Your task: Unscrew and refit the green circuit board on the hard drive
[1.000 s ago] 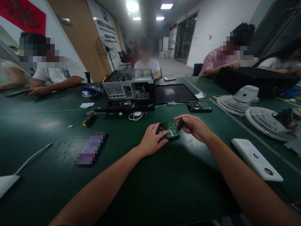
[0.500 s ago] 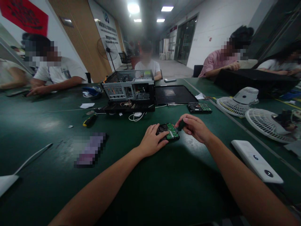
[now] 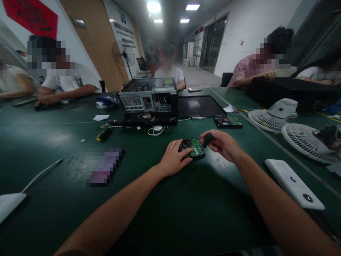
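A hard drive with a green circuit board lies on the green table. My left hand rests on its left part, fingers spread over the dark casing and the board's edge. At the drive's right side, my right hand is closed on the dark handle of a screwdriver. The handle leans, with its lower end toward the board's right edge; the tip is too small to make out. Another hard drive lies farther back on the right, touched by neither hand.
An open computer case stands behind, beside a black panel. A yellow-black tool and a blurred purple object lie left. Right are a white power bank and fan parts. Several people sit around the table.
The whole view has shifted slightly, moving things a little to the right. In my right hand the screwdriver handle shows more plainly and leans differently. My left hand remains on the drive.
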Demonstrator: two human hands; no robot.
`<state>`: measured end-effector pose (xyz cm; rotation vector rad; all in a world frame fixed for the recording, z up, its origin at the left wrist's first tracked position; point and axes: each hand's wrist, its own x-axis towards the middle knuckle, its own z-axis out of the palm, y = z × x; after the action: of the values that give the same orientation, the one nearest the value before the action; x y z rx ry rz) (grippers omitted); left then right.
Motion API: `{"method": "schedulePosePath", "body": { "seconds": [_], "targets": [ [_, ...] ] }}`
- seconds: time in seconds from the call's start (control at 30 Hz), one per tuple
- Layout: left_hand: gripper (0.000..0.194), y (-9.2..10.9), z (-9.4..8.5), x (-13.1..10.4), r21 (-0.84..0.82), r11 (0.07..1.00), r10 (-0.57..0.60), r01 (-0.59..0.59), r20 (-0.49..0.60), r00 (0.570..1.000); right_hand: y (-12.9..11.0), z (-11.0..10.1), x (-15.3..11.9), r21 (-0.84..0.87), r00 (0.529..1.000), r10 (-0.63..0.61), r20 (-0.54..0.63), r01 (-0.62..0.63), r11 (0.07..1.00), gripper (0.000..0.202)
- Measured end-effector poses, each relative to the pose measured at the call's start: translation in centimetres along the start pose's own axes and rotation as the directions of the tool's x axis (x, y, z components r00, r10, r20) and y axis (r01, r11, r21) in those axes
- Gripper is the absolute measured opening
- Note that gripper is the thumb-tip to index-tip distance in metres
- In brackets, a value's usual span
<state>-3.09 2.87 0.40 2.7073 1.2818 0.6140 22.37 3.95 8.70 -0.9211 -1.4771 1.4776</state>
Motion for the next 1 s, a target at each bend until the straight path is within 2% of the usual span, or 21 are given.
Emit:
{"method": "schedulePosePath", "body": {
  "seconds": [0.4,0.6,1.0],
  "targets": [
    [0.048,0.02,-0.13,-0.06,0.002,1.0,0.001,-0.001,0.002,1.0,-0.48,0.07,-0.26,0.024,0.999,0.039,0.015,-0.039,0.999,0.028],
    [0.048,0.01,-0.06,-0.06,-0.003,1.0,-0.004,0.004,0.003,1.0,-0.11,0.12,-0.07,0.059,0.998,0.062,0.011,-0.062,0.996,0.042],
    [0.047,0.12,-0.2,-0.02,0.016,1.0,-0.002,0.002,0.009,1.0,-0.11,0.2,0.2,0.144,0.996,0.087,-0.023,-0.083,0.986,0.042]
  ]
}}
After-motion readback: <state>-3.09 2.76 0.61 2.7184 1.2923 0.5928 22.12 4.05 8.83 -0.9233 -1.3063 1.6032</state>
